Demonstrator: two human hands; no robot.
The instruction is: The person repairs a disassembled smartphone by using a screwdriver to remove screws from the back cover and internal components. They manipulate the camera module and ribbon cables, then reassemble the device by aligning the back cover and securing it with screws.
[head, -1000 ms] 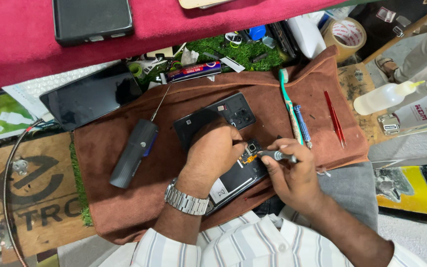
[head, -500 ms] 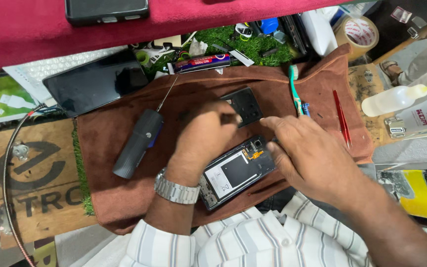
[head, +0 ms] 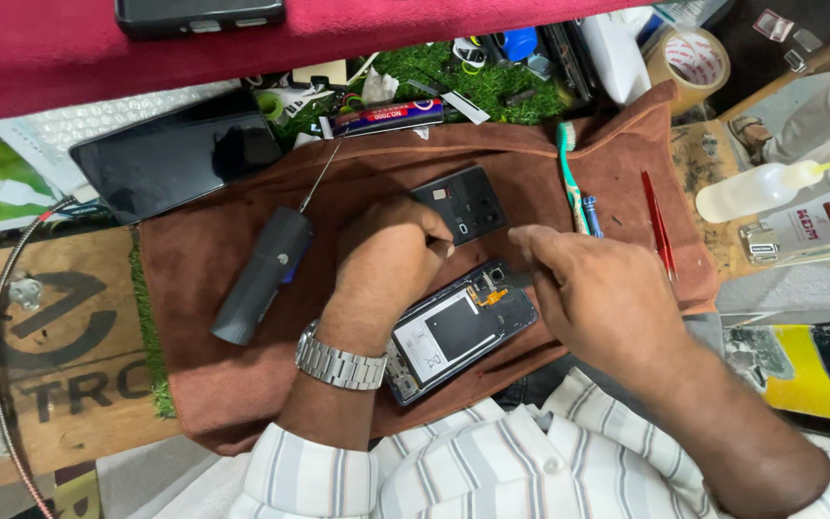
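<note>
An opened phone (head: 458, 332), its back off and its battery and boards showing, lies slanted on a brown cloth mat (head: 232, 394). My left hand (head: 386, 259), a metal watch on its wrist, is curled with its fingertips at the lower left edge of the dark back cover (head: 463, 204), which lies just above the phone. My right hand (head: 598, 298) is palm down, and its bent fingers grip the phone's upper right end near the camera. I see no tool in this hand.
A dark grey electric screwdriver (head: 261, 274) with a thin bit lies left of my hands. A green toothbrush (head: 569, 178) and a red tool (head: 658, 226) lie to the right. A black tablet (head: 180, 159), a tape roll (head: 689, 58) and a squeeze bottle (head: 751, 192) ring the mat.
The phone has slid down and out from beside the back cover. My left hand moved up to the cover. My right hand no longer shows the thin tool it held.
</note>
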